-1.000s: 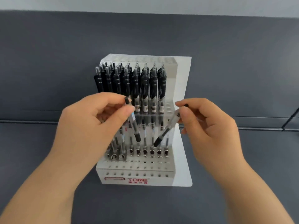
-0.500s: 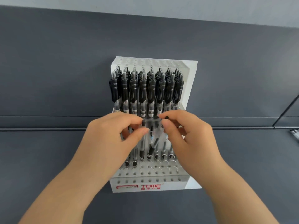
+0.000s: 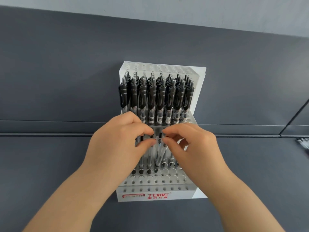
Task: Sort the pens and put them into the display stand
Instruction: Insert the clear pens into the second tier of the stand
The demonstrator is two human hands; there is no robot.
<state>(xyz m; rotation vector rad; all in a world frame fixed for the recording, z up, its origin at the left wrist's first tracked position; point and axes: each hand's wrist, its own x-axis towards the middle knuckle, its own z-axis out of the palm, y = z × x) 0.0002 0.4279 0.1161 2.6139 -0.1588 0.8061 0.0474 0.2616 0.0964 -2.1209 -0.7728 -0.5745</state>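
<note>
A white display stand (image 3: 197,84) marked TOME stands on the grey table. Its back rows hold several black-capped pens (image 3: 160,101), upright. My left hand (image 3: 117,148) and right hand (image 3: 195,151) meet over the stand's middle rows, thumbs and forefingers almost touching. My right hand pinches the top of a clear-barrelled pen (image 3: 159,144) that stands nearly upright with its tip down at a hole. My left hand pinches another pen (image 3: 151,136) just beside it; only that pen's dark top shows between the fingers. Several front holes (image 3: 167,181) show no pens.
A few loose pens (image 3: 303,144) lie at the table's right edge. A seam (image 3: 50,134) runs across the grey table behind the hands. A pale wall (image 3: 167,10) rises at the back.
Both hands have drawn together over the stand. The two pens went from tilted to nearly upright and moved lower into the middle rows. The view has shifted, so the stand looks nearer.
</note>
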